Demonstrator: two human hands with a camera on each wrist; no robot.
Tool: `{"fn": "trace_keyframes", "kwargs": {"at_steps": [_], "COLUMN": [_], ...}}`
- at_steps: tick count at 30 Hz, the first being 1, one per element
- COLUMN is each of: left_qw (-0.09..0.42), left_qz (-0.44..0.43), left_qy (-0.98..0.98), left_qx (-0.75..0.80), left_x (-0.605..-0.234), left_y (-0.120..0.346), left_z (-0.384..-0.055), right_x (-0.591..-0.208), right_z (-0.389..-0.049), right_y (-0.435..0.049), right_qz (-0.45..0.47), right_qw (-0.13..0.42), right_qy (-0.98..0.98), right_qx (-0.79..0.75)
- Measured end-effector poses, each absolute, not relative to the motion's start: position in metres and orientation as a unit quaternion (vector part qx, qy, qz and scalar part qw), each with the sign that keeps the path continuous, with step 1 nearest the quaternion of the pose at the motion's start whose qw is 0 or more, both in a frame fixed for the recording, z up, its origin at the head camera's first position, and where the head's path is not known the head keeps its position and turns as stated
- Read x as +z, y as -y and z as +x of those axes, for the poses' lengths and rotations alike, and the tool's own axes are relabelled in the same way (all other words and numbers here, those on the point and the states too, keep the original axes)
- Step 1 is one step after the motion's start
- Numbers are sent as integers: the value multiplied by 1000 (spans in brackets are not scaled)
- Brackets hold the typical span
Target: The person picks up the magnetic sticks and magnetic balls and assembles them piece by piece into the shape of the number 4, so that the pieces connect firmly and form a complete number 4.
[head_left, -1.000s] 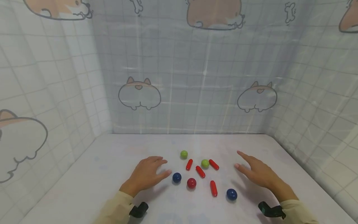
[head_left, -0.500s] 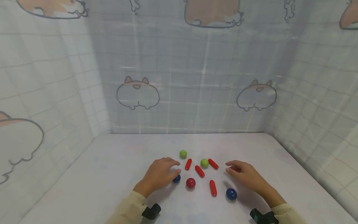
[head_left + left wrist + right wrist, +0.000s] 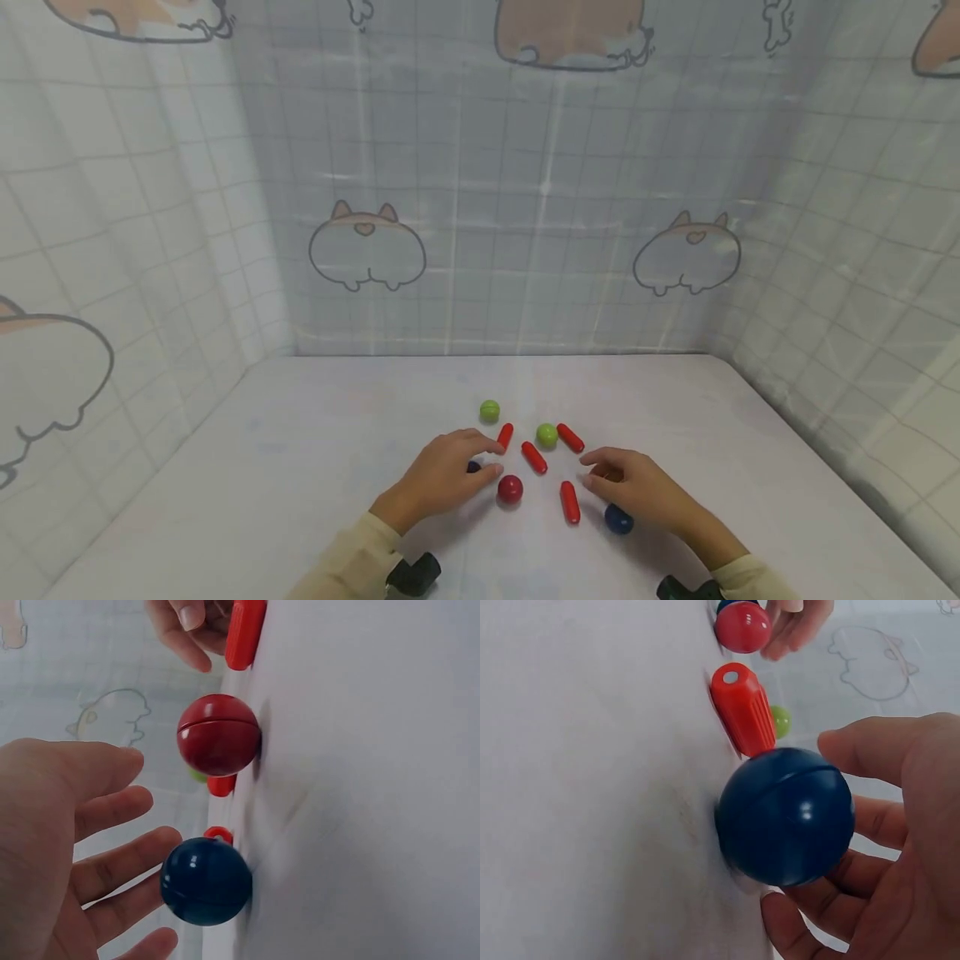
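**Left hand (image 3: pixel 442 475) and right hand (image 3: pixel 637 485), fingers loosely apart**

We see a corgi-print curtain (image 3: pixel 487 167) filling the upper frame and a white table (image 3: pixel 337 404) across the lower part. Below centre, the left hand has thumb and fingers parted, partly hiding the left blue ball (image 3: pixel 473 467). To the lower right, the right hand has loosely bent fingers with the thumb apart from them, overlapping the right blue ball (image 3: pixel 617 521). We cannot tell whether either hand touches its ball. The red ball (image 3: pixel 510 490) sits at lower centre, near the left thumb. The front red rod (image 3: pixel 570 502) lies right of it; three smaller-looking red rods (image 3: pixel 535 457) lie higher up. Above centre-bottom, two lime-green balls (image 3: pixel 547 435) rest, one just beside a rod.
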State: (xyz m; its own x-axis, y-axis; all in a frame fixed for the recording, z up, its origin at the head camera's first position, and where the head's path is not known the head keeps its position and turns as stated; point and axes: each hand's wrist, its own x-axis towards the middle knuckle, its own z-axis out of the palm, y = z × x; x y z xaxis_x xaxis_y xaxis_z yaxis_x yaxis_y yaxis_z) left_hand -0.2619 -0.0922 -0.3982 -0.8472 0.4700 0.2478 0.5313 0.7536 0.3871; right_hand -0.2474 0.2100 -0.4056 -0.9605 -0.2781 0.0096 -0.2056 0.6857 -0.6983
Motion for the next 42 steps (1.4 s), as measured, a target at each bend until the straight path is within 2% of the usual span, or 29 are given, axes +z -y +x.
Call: {"fn": "trace_keyframes", "kwargs": {"at_steps": [6,15,23,30,34,42], "left_qw": [62,77,57,57,46,35], "left_qz": [-282,-326,-327,-323,-325,-331], "left_qy": [930,919,924,929,926,917], "left_qx": [-226,-210,-189,-170,-186,-221], "left_x": [-400,-402,-403,-403,-403,-406], "left_y": [88,86,83,80,80,79], "left_z": [-260,-259,-257,-255,-255,-257], "right_x": [-406,-404,-407,-404,-403,-406], "right_z": [-243,-238,-237,-235,-231,-226], "right_y": [-207,-199,-193,-184,-179,-174], "right_qz": [-163,-200,-207,-196,-194,-202], "right_qw": [63,52,33,45,53,31], "right_qy": [-914,-919,-929,-938,-943,-954], "right_qx": [-366,-336,-306,-283,-266,-221]}}
